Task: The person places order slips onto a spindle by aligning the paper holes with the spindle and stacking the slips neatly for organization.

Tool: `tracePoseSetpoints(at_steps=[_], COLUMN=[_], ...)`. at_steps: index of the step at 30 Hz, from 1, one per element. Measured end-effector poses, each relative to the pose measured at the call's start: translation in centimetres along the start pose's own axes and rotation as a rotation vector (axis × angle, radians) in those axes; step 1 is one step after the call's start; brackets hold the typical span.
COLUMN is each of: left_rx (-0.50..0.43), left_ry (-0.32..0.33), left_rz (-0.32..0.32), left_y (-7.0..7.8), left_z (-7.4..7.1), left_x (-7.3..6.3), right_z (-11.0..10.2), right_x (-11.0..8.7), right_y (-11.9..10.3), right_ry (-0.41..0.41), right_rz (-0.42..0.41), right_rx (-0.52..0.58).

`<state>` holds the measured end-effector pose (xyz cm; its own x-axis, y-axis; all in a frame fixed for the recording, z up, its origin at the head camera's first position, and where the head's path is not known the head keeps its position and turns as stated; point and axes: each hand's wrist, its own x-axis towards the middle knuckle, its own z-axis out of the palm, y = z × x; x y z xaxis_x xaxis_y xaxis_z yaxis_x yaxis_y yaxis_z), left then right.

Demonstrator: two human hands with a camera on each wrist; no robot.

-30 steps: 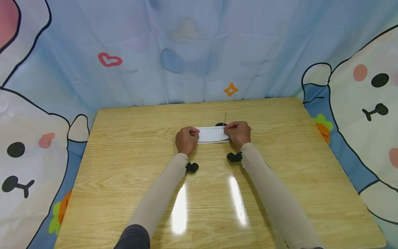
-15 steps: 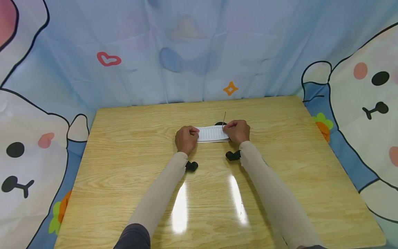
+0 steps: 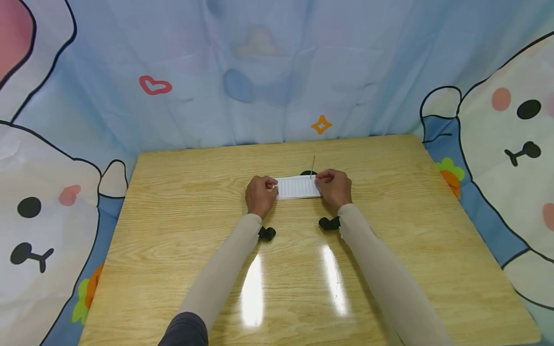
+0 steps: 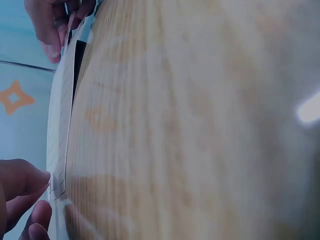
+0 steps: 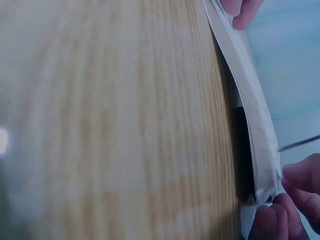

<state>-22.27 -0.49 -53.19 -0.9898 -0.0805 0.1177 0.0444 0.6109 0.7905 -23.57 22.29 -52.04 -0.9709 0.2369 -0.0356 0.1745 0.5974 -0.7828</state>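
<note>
A white strip of lined paper (image 3: 298, 187), apparently more than one layer, stretches between both hands near the table's far side. My left hand (image 3: 261, 196) pinches its left end between thumb and fingers. At the right end, my right hand (image 3: 335, 188) grips the paper near its upper corner. A thin upright metal rod (image 3: 313, 164) rises at the paper's top edge, just left of the right fingertips. Behind the paper shows a black rounded base (image 3: 305, 173), mostly hidden. In the right wrist view, the dark base (image 5: 243, 150) lies under the bowed paper (image 5: 250, 95).
A wooden table (image 3: 195, 192) spreads around the hands, with two bright light reflections near its front. A blue cartoon-printed curtain (image 3: 277, 72) hangs behind its far edge. Black wrist cameras (image 3: 267, 234) sit at the inner side of both wrists.
My right fingers have shifted slightly right, away from the rod, and the paper's right end lies flatter between them. The left hand keeps its hold almost unmoved.
</note>
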Motion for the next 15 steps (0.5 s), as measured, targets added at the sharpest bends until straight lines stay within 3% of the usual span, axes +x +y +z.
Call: tracePoseSetpoints(at_steps=[5, 9, 15], left_rx=[-0.021, 0.035, 0.171], left_ry=[0.030, 0.059, 0.132], left_rz=[0.013, 0.035, 0.156], left_y=[-0.1, 0.1, 0.6], left_z=[-0.6, -1.0, -1.8], left_x=[-0.6, -1.3, -2.4], right_z=[-0.7, -1.4, -2.0], right_x=[-0.5, -1.2, -2.3], right_y=[0.4, 0.3, -0.1], right_ry=[0.038, 0.054, 0.025], right_rz=[-0.028, -0.071, -0.107], right_rx=[0.032, 0.045, 0.048])
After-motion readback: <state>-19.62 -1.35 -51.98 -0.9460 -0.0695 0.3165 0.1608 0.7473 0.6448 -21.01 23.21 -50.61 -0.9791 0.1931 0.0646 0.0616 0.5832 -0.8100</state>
